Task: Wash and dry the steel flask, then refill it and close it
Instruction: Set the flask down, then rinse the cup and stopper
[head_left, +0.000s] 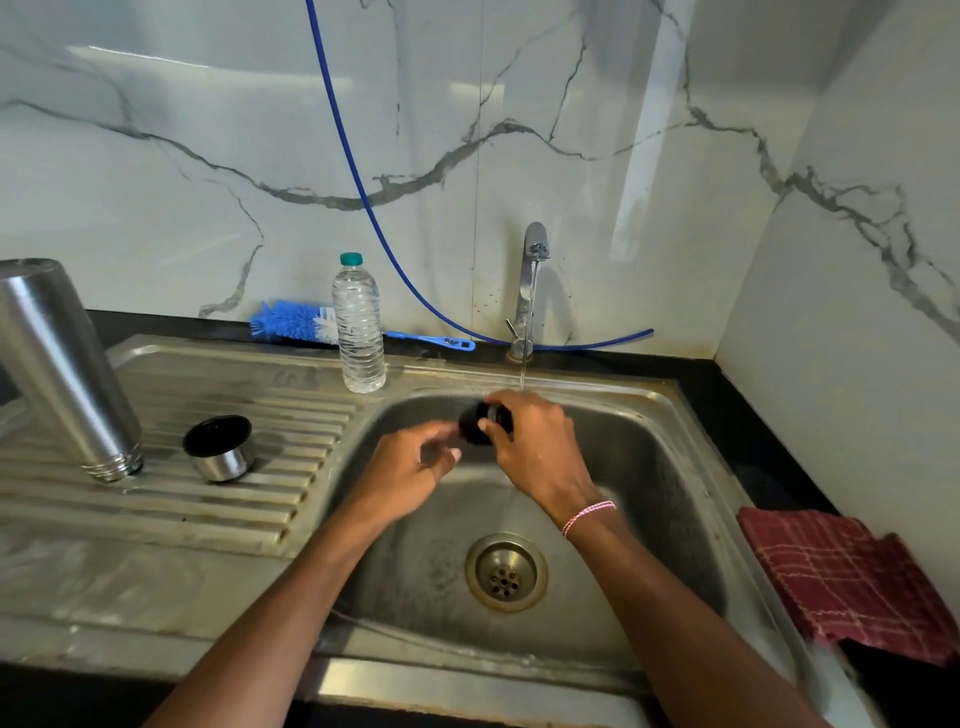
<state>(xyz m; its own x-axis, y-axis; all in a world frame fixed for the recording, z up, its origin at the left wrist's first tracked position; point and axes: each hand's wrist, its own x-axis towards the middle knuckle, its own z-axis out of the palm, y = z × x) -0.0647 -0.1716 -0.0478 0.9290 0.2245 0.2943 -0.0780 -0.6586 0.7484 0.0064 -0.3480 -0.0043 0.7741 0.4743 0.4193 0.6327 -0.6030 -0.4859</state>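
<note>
- Nearest me, the sink (649, 467) with its drain (505, 571); a red checked cloth (841, 577) lies on the counter to its right.
- Both hands are over the basin. The right hand (535, 441) has its fingers curled round a black stopper (480, 423), just below the thin stream (522, 371).
- The left hand (410, 467) is just beside the stopper, fingers half bent and blurred; I can't tell if it grips anything.
- On the drainboard (208, 499) to the left, a steel cup (221, 447) sits mouth up.
- Beside it the flask (62, 369) stands mouth down, leaning left.
- Further back, a water bottle (358, 327) stands upright, capped.
- Behind it lies a blue brush (296, 322).
- At the wall, the tap (530, 291) runs, and a blue hose (358, 171) hangs down past it.
</note>
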